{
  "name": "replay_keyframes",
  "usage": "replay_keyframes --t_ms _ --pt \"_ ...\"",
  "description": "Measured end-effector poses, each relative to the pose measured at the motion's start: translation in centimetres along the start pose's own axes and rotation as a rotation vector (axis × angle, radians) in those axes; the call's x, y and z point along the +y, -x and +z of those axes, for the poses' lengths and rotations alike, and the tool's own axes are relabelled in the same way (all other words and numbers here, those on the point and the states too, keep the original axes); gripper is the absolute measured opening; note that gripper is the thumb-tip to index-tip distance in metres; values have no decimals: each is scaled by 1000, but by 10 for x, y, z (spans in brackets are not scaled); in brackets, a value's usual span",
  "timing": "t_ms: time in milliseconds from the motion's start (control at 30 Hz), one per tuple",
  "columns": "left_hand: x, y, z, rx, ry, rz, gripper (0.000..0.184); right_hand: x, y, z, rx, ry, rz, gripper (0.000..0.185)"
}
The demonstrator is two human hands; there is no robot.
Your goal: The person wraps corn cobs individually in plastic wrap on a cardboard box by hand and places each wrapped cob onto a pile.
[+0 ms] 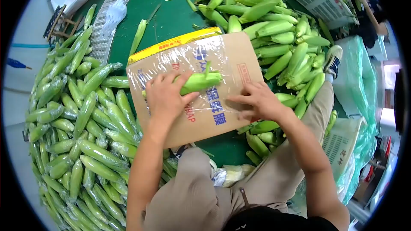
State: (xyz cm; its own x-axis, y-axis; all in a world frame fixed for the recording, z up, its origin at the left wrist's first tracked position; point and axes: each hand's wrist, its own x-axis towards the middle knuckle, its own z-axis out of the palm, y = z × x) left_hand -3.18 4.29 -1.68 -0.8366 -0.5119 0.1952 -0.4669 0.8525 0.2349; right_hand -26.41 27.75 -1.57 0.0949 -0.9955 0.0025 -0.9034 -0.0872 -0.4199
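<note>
The step in hand looks like wrapping: one piece of corn (200,82) lies on film (171,66) spread over the box (184,134), in the far half, between its left and right edges; the left hand (165,94) grasps the corn's left end, fingers over it and thumb on the near side; the right hand (262,99) is at the box's right edge, off the corn, fingers spread and partly bent over the film; whether they pinch it cannot be told. From this pose, the next move seems to call for a steady hold on the corn and the film gripped close to the right edge, so that it can come round without creasing.

Beyond the box's left edge lies wrapped corn (100,152); beyond its right edge and far right corner lies loose corn (274,28).

The box carries big blue characters, of which 保鲜膜, "cling film", can be read; red capitals near them end in "RAP", with a red "Zh" farther off; the red-framed print by the right edge, the small red print on the yellow strip (177,42) along the far edge and the marks on the crate (340,145) are too small to read.
</note>
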Motion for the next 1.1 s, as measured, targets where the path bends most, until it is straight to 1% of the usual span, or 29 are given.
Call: replay_keyframes --t_ms 100,133,167,200,233,267,300,333,367,433,467,500,533,567,633,667,767,800,833,900,933,1033,1067,1100 --pt "2 0 -2 -58 -3 -16 61 6 -12 36 18 67 -109 43" --pt "2 -1 -3 -56 -4 -11 61 3 -9 37 195 -48 -108 26" --pt "0 -4 -4 -50 -8 -2 60 -3 -12 43 453 -300 58 24" --pt "3 -6 -10 -91 -10 -19 61 -12 -21 46 697 -554 214 22" --pt "1 -8 -11 -90 -7 -24 61 -21 -32 49 911 -820 371 20" --pt "0 -7 -9 -103 3 -37 61 -35 -51 25 870 -750 337 17" --pt "2 -6 -7 -118 15 -40 61 -37 -75 34 860 -705 299 21" --pt "8 -9 -14 -169 1 -63 61 -34 -95 33 696 -480 259 23" --pt "7 -8 -12 -111 24 -16 62 -30 -111 37 431 -418 172 34" --pt "-5 0 -7 7 55 62 64 -34 -135 48 472 -111 -7 50" --pt "-23 8 -6 40 135 181 70 -32 -138 50 413 -79 24 55" --pt "-36 34 2 245 415 117 75 -29 -137 48 346 -48 43 61" --pt "-36 71 -8 252 284 -38 74 -26 -140 47 279 -15 54 67" --pt "-36 96 -14 253 156 -183 73 -25 -146 45 292 7 45 70" --pt "-38 112 -24 2 29 -308 59 -34 -140 48 288 33 75 74" --pt "-36 124 -28 -123 -27 -381 51 -34 -141 52 313 -5 70 75" --pt "-60 122 -4 97 2 -346 30 -40 -144 50 339 -16 82 76" --pt "-56 114 0 203 -36 -271 11 -43 -143 46 360 -12 78 74" --pt "-60 112 4 244 -30 -289 9 -44 -143 40 335 -11 87 74" --pt "-59 111 7 317 -5 -317 6 -44 -135 31 281 -6 120 74" --pt "-53 116 2 203 8 -543 6 -43 -131 27 217 4 140 74" --pt "-27 126 -4 659 749 -640 8 -49 -115 15 33 -79 -7 76" --pt "-19 132 -1 687 826 -546 17 -53 -113 14 -88 -119 -40 76" --pt "-12 132 1 564 614 -398 19 -60 -107 18 -107 -133 -58 76"
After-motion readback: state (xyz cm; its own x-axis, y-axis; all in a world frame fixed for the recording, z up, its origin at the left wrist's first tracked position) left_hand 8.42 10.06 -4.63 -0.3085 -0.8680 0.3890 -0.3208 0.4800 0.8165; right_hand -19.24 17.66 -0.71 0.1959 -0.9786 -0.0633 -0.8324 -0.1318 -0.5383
